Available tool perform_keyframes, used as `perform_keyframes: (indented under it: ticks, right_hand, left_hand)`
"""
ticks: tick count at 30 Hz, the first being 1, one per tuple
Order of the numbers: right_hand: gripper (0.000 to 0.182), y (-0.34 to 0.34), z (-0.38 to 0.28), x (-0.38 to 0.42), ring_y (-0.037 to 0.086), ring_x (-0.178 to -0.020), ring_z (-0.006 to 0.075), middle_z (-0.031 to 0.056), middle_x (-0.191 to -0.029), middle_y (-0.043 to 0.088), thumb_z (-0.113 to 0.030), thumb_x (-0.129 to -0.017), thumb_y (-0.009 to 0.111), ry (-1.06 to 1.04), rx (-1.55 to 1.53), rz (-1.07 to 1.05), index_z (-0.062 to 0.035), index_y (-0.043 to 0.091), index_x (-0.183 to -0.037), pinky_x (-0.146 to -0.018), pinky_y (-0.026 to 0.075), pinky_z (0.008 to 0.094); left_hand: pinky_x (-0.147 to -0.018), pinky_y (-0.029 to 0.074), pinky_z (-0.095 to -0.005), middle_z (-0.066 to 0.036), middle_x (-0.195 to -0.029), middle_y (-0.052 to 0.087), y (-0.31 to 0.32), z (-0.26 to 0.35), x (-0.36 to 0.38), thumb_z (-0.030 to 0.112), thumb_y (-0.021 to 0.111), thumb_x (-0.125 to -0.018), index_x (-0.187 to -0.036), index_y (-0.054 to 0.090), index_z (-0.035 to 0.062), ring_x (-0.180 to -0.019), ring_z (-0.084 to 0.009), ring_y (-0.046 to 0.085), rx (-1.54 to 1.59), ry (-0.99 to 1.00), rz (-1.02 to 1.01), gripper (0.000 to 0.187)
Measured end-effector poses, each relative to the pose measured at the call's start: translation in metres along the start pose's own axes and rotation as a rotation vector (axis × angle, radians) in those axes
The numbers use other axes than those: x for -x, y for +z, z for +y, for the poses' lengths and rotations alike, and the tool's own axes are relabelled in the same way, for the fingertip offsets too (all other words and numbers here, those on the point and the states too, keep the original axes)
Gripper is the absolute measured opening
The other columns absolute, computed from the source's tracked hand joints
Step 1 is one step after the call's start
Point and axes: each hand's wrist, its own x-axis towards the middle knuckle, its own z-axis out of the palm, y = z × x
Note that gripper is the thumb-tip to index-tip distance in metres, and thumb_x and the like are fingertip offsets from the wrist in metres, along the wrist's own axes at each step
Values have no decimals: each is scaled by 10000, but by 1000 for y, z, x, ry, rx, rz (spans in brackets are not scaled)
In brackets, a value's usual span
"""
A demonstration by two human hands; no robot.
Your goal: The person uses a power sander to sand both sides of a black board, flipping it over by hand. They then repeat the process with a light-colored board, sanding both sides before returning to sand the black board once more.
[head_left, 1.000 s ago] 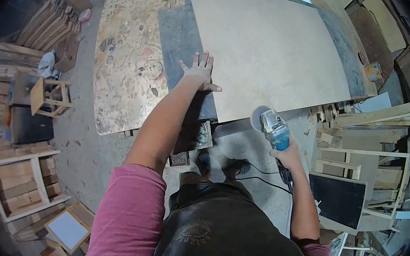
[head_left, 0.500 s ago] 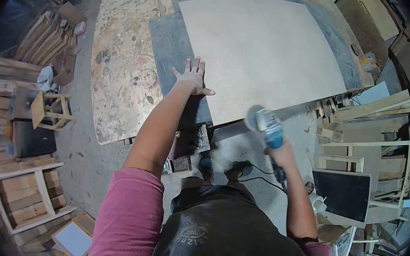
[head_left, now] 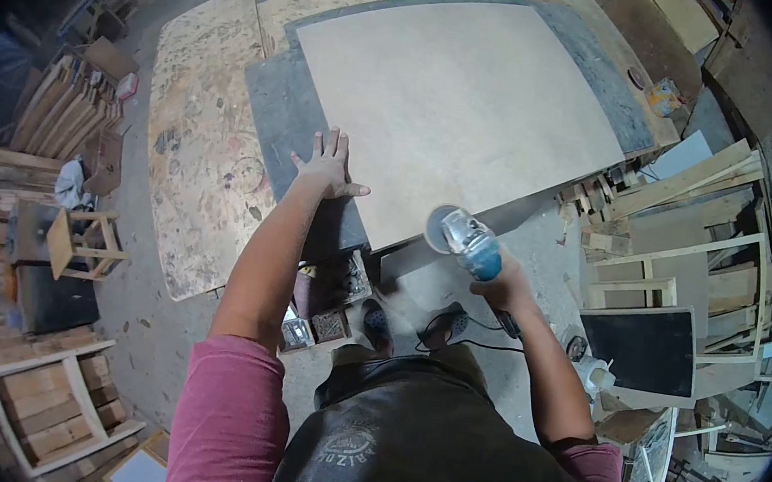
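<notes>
A large pale board (head_left: 474, 101) lies on a dark grey sheet (head_left: 292, 111) on the workbench. My left hand (head_left: 323, 172) rests flat with fingers spread over the board's left edge, near its front corner. In my right hand (head_left: 504, 288) is a blue and silver angle grinder (head_left: 476, 248), gripped around its body. Its round disc (head_left: 443, 226) is tilted at the front edge of the board and overlaps that edge in this view. A black cord trails from the grinder's rear toward my feet.
A paint-stained tabletop (head_left: 206, 131) stands to the left. Small boxes of hardware (head_left: 331, 326) sit below the bench by my feet. Wooden frames and offcuts (head_left: 670, 287) lean at right, beside a black panel (head_left: 640, 349). A small wooden stool (head_left: 86, 245) stands at far left.
The grinder in my right hand has moved left along the board's front edge and shows more sharply. My left hand keeps its place on the board while the whole view has shifted.
</notes>
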Motion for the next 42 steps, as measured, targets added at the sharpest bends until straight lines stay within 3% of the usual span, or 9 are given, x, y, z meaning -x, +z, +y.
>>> perform_keyframes:
  ticks: [1, 6, 16, 23, 34, 36, 37, 40, 42]
  right_hand:
    - [655, -14, -8, -1, 630, -1021, 377, 215, -1061, 664, -192, -569, 826, 120, 67, -37, -52, 564, -1153, -878, 497, 424]
    - [690, -49, 31, -15, 648, -1000, 363, 202, -1047, 677, -210, -562, 818, 192, 60, 54, -57, 581, -1191, -869, 504, 417]
    - [647, -117, 109, -56, 667, -945, 339, 194, -1001, 693, -247, -531, 799, 210, -25, 126, -40, 626, -1119, -841, 514, 405]
    - [621, -166, 171, -87, 669, -911, 321, 178, -966, 693, -249, -531, 788, 198, -54, 181, -35, 632, -1093, -814, 515, 391]
    - [476, -245, 273, -141, 649, -728, 218, 91, -814, 687, -203, -516, 804, 166, -210, 324, 7, 676, -924, -691, 522, 343]
    - [452, -262, 255, -131, 644, -714, 215, 89, -796, 679, -199, -525, 809, 270, -118, 281, -8, 678, -913, -673, 522, 342]
    - [452, -261, 252, -130, 644, -714, 215, 89, -796, 679, -199, -525, 809, 271, -129, 297, -8, 678, -913, -673, 522, 342]
    - [581, -250, 246, -119, 664, -884, 304, 163, -943, 684, -264, -531, 804, 293, -276, 84, -30, 642, -1037, -800, 513, 384]
    - [605, -240, 242, -114, 658, -948, 310, 182, -999, 676, -248, -549, 798, 97, -115, 132, -33, 620, -1085, -846, 508, 392]
  left_hand:
    - [-1081, 91, -748, -68, -1626, -59, 0, 0, 0, 741, 710, -627, -1550, 13, 113, -1486, -358, -30, -1, 0, -2, 1316]
    - [-1079, 93, -749, -70, -1625, -68, 3, 1, -5, 760, 707, -604, -1551, 12, 116, -1485, -362, -32, -11, -17, -6, 1339]
    - [-1086, 142, -728, -89, -1622, -90, -1, 14, -11, 639, 824, -567, -1546, -50, 119, -1481, -387, -20, -3, -84, -44, 1411]
    - [-1087, 253, -693, -67, -1625, -46, -7, 27, -13, 550, 855, -595, -1547, -8, 125, -1479, -379, 49, -39, -148, -65, 1354]
    - [-1104, 217, -685, -66, -1627, -48, -6, 31, -20, 503, 887, -564, -1545, -32, 125, -1478, -389, 44, -55, -190, -94, 1397]
    - [-1117, 174, -678, -87, -1626, -34, -14, 40, -23, 531, 880, -559, -1542, -29, 92, -1480, -386, 36, -106, -231, -133, 1408]
    - [-1122, 157, -670, -184, -1609, -19, -22, 55, -20, 595, 862, -539, -1534, -19, 50, -1476, -406, 23, -122, -231, -159, 1437]
    - [-1125, 148, -662, -285, -1576, -16, -4, 85, -49, 664, 842, -506, -1528, -12, 22, -1467, -440, 6, -83, -215, -115, 1478]
    - [-1118, 173, -660, -327, -1557, -37, -5, 122, -59, 686, 845, -473, -1528, -28, 32, -1452, -482, -7, -90, -172, -92, 1518]
